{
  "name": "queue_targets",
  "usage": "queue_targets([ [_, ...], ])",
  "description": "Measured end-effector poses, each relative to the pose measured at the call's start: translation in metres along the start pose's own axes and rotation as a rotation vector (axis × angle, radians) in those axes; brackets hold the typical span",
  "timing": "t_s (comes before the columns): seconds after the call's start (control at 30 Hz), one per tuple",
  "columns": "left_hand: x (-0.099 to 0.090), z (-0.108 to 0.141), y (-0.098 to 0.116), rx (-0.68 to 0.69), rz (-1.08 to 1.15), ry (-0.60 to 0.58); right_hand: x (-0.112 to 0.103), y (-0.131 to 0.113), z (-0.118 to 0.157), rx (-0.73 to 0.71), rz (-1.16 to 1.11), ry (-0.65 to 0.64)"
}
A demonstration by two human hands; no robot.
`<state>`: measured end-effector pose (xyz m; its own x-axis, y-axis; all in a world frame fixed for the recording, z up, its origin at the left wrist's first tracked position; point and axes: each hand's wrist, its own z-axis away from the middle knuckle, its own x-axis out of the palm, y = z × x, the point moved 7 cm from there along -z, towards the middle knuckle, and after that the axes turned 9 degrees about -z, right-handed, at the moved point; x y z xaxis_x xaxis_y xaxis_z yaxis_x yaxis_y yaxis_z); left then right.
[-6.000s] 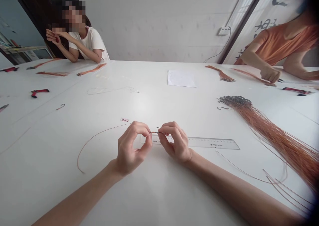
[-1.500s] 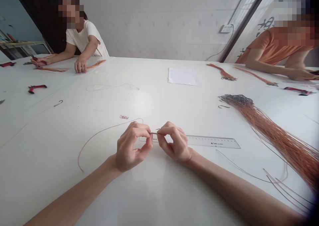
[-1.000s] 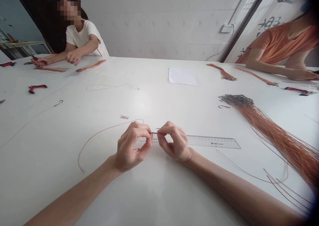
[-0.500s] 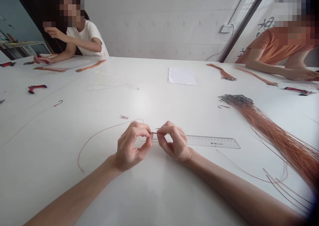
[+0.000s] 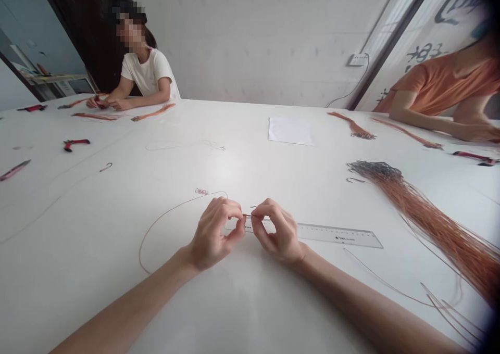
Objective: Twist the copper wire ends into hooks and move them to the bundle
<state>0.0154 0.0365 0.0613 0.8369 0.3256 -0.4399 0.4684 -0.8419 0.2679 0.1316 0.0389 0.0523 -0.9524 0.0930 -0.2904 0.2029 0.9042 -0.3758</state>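
Observation:
My left hand [image 5: 214, 234] and my right hand [image 5: 279, 234] meet over the white table, fingertips a small gap apart. Between them is a small dark fish hook [image 5: 249, 215]; its curved tip shows above my right fingers, which pinch it. The left thumb and forefinger are closed on the orange fishing line where it joins the hook's shank. From the left hand, the thin line [image 5: 167, 211] loops out leftward over the table. Directly behind and below the fingers lies a clear ruler [image 5: 339, 235], partly covered by the right hand.
A bundle of hooks on orange lines [image 5: 425, 213] lies right, with a loose hook [image 5: 355, 180] beside it. Paper [image 5: 291, 131], a small wrapper [image 5: 201, 191], red-handled pliers [image 5: 76, 143] and another hook [image 5: 105, 167] lie on the table [image 5: 242, 312]. Two people sit across.
The view has shifted, so the table appears slightly lower and further right. My hands keep their pinch on the hook and line. The person at left has lowered a raised hand to the table.

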Motion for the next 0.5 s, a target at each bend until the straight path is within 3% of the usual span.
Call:
queue_targets([
  [0.17,0.008,0.004,-0.004,-0.032,-0.055,-0.101,0.002,0.007,0.002,0.147,-0.085,-0.014],
  [0.33,0.007,-0.005,-0.003,-0.109,-0.104,-0.169,-0.005,0.020,-0.004,0.315,-0.120,0.107],
  [0.43,-0.003,-0.027,0.013,-0.186,-0.141,-0.227,-0.023,0.023,-0.014,0.454,-0.152,0.194],
  [0.5,-0.010,-0.046,0.037,-0.205,-0.108,-0.341,-0.044,0.013,-0.020,0.485,-0.177,0.265],
])
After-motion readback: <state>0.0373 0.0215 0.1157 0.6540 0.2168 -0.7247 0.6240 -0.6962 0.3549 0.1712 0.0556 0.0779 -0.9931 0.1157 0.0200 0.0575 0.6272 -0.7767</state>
